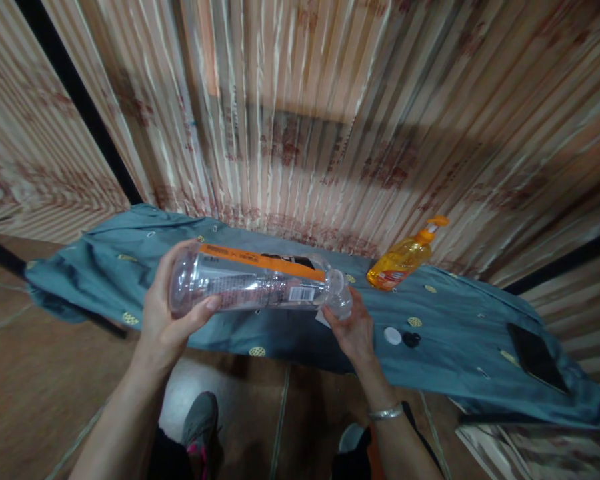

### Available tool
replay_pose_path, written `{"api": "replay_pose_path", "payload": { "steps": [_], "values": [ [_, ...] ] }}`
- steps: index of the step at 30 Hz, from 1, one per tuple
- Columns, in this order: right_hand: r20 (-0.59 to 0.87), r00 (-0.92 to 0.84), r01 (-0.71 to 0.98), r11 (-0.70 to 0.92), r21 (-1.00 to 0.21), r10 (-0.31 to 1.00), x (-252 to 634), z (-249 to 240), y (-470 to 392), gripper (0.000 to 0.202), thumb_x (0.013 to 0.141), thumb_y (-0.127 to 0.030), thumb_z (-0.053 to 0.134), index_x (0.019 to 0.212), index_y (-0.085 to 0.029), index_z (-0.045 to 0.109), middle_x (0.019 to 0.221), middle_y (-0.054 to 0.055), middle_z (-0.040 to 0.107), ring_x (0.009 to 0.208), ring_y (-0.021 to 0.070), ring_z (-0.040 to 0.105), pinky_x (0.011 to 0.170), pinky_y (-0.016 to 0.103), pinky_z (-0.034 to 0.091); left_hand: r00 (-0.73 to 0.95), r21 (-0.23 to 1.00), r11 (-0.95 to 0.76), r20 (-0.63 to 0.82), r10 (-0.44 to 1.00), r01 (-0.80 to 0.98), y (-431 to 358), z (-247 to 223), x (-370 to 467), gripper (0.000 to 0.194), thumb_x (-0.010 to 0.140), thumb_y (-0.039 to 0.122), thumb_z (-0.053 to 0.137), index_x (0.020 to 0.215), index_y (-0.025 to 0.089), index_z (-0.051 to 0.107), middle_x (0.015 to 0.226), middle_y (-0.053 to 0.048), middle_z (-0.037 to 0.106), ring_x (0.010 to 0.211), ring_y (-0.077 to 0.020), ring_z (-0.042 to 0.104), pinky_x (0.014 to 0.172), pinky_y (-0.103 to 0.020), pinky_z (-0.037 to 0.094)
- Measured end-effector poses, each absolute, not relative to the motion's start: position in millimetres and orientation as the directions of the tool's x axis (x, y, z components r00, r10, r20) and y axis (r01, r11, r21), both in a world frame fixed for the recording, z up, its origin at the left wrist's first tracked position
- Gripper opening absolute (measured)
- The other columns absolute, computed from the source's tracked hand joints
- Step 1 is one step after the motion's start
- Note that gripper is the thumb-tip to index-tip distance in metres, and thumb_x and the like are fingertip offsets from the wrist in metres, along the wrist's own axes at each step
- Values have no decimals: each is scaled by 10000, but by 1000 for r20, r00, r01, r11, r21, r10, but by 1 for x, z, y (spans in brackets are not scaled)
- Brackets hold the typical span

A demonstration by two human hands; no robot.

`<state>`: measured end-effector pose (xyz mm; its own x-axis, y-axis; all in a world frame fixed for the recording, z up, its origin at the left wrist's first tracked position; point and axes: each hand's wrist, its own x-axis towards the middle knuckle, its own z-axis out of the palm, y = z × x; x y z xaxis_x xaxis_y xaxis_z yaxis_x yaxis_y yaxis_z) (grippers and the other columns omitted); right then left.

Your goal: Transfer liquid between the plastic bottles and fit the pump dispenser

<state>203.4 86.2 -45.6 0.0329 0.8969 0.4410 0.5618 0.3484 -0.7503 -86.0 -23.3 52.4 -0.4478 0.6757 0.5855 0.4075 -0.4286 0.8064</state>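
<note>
A large clear plastic bottle (260, 283) with an orange, black and grey label and a barcode lies sideways in the air above the cloth-covered surface. It looks empty. My left hand (167, 313) is wrapped around its base end, thumb along the near side. At the neck end, my right hand (353, 327) has its fingers closed around the clear mouth piece (339, 297); whether that piece is part of the bottle or a separate cap I cannot tell. A small white piece (323, 317) shows by the right fingertips, its kind unclear.
An orange pump bottle (400, 261) of yellow-orange liquid stands at the back right. Nearer lie a white disc (393, 335), a small black object (411, 339) and a flat black device (537, 357). Blue-green cloth (445, 333) covers the narrow surface; a striped curtain (300, 133) hangs behind.
</note>
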Motion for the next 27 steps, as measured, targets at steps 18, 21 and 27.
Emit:
{"api": "replay_pose_path", "payload": {
  "steps": [18, 21, 27],
  "values": [
    [420, 36, 546, 334, -768, 907, 202, -40, 84, 563, 747, -469, 688, 1222, -173, 630, 1169, 141, 747, 1075, 343, 715, 956, 507, 561, -466, 815, -420, 574, 673, 399, -24, 55, -84, 782, 601, 485, 861, 1318, 265, 641, 1279, -34, 687, 1144, -238, 652, 895, -305, 540],
    [434, 23, 547, 352, -759, 901, 202, -41, 85, 526, 760, -469, 683, 1204, -193, 633, 1158, 129, 752, 1064, 326, 717, 955, 493, 566, -460, 808, -413, 582, 671, 421, -23, 55, -83, 793, 615, 502, 851, 1332, 250, 626, 1286, -50, 681, 1158, -256, 647, 926, -340, 542],
    [445, 22, 581, 351, -734, 895, 203, -42, 85, 516, 764, -485, 680, 1194, -204, 626, 1150, 109, 748, 1062, 321, 712, 952, 516, 565, -445, 804, -404, 583, 679, 437, -25, 54, -85, 800, 636, 515, 832, 1352, 239, 606, 1327, -86, 655, 1204, -309, 625, 1009, -442, 522]
  ]
}}
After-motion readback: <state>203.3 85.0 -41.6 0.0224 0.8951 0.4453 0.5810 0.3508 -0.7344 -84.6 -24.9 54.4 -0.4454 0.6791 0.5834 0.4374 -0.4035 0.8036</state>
